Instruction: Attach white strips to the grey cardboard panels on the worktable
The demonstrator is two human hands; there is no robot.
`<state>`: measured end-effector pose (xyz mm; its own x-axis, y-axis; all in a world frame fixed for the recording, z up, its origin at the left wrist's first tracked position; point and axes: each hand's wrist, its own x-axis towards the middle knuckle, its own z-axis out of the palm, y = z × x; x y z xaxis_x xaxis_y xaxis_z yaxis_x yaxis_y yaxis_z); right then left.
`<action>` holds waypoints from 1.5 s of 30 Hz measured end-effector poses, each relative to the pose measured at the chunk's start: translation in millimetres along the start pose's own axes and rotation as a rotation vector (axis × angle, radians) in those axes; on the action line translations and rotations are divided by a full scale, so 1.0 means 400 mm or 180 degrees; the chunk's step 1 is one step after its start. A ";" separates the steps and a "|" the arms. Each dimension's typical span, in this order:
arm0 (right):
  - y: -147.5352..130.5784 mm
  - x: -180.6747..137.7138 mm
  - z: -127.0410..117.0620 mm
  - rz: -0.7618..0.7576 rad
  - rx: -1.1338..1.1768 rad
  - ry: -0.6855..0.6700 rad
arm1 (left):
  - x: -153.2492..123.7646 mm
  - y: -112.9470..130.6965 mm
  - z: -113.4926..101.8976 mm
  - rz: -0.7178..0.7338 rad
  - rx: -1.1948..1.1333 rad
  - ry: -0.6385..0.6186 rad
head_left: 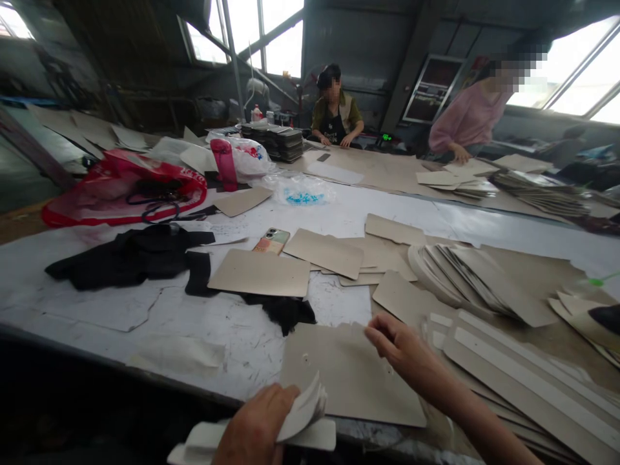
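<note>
The left hand (259, 416) is closed around pale strips (310, 434) at the near edge of the surface (232, 342), seemingly keeping them bundled; the right hand (390, 342), loosely curled, overlaps the flat board (339, 368) there, its grip unclear.

The phone (272, 241) is patterned in orange and pale green. Left of the phone, the cloth (126, 258) is plain black and the bag (106, 192) is red with white letters. Nearer than the phone, the big card (346, 368) is beige; the blurred strips (301, 416) seem off-white.
</note>
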<state>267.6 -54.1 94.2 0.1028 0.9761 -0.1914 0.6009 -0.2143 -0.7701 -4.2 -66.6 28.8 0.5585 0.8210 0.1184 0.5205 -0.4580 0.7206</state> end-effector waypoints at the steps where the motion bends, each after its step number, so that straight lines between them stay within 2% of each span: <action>1: -0.004 0.010 0.007 -0.0136 -0.0312 -0.0076 | 0.029 -0.008 -0.020 0.0091 0.0105 0.0087; 2: -0.010 0.019 0.016 -0.0204 -0.0489 -0.0169 | 0.061 -0.015 -0.040 0.0069 0.0115 0.0133; 7: -0.042 0.051 0.056 -0.0157 -0.0711 -0.0426 | 0.226 -0.029 -0.110 -0.0454 -0.0317 -0.0157; 11: -0.045 0.070 0.063 -0.0117 -0.0845 -0.0538 | 0.290 -0.041 -0.130 -0.0758 -0.0239 0.0081; 14: -0.057 0.086 0.074 -0.0162 -0.1014 -0.0711 | 0.277 -0.055 -0.127 -0.0902 -0.0088 0.0326; 17: -0.081 0.105 0.101 -0.0265 -0.1192 -0.0873 | 0.227 -0.074 -0.114 -0.0902 0.0094 0.0608; 19: -0.099 0.119 0.126 -0.0294 -0.1292 -0.0951 | 0.188 -0.081 -0.100 -0.0613 0.0309 0.0788; 23: -0.116 0.147 0.174 -0.0349 -0.1606 -0.1055 | 0.124 -0.069 -0.056 0.0510 0.0941 0.0964; 25: -0.114 0.157 0.190 -0.0349 -0.1794 -0.1060 | 0.104 -0.058 -0.026 0.0639 0.1088 0.1032; 27: -0.109 0.164 0.199 -0.0337 -0.1960 -0.1050 | 0.094 -0.051 0.005 0.0583 0.1125 0.1149; 31: -0.107 0.165 0.204 -0.0278 -0.2190 -0.1070 | 0.102 -0.065 0.045 0.0706 0.1171 0.1208; 35: -0.117 0.163 0.204 -0.0216 -0.2293 -0.1109 | 0.126 -0.110 0.014 0.0461 0.1376 0.0896; 38: -0.118 0.162 0.205 -0.0219 -0.2304 -0.1112 | 0.131 -0.137 -0.045 0.0297 0.1751 0.1017; 41: -0.113 0.161 0.207 -0.0227 -0.2281 -0.1126 | 0.115 -0.135 -0.084 0.0278 0.1931 0.1171; 43: -0.108 0.162 0.209 -0.0243 -0.2264 -0.1124 | 0.100 -0.124 -0.075 0.0400 0.1708 0.1087; 45: -0.105 0.163 0.213 -0.0254 -0.2256 -0.1110 | 0.089 -0.116 -0.042 0.0693 0.1476 0.1024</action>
<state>181.7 15.3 62.2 -0.1457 0.8949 -0.4218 0.9695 0.0442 -0.2411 -19.5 -10.5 11.1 0.4980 0.7204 0.4827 0.6838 -0.6685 0.2923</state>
